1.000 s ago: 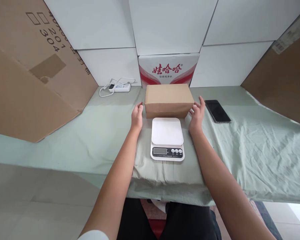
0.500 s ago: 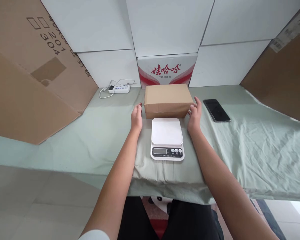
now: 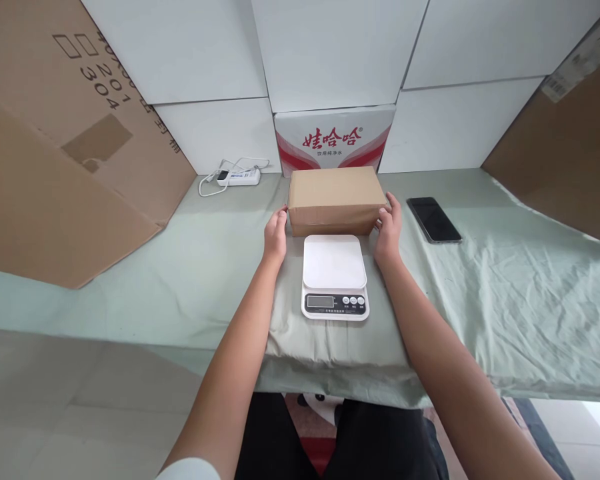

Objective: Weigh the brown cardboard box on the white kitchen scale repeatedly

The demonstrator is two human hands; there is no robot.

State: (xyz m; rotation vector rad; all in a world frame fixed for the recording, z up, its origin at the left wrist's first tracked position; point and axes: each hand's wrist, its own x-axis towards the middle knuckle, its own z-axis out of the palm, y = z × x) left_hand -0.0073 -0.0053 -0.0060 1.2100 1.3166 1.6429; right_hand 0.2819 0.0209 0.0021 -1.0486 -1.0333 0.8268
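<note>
Left hand (image 3: 275, 236) unclenched beside the brown box (image 3: 336, 193); right hand (image 3: 389, 231) touches its end, fingers parted

2 bare arms (image 3: 237, 340) reach forward, left hand (image 3: 275, 235) and right hand (image 3: 389, 232) apart, loosely curved inward

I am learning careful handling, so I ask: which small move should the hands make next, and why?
Perhaps the left hand and right hand should press lightly inward: they flank the brown box, yet a firm grip is not evident.
</note>
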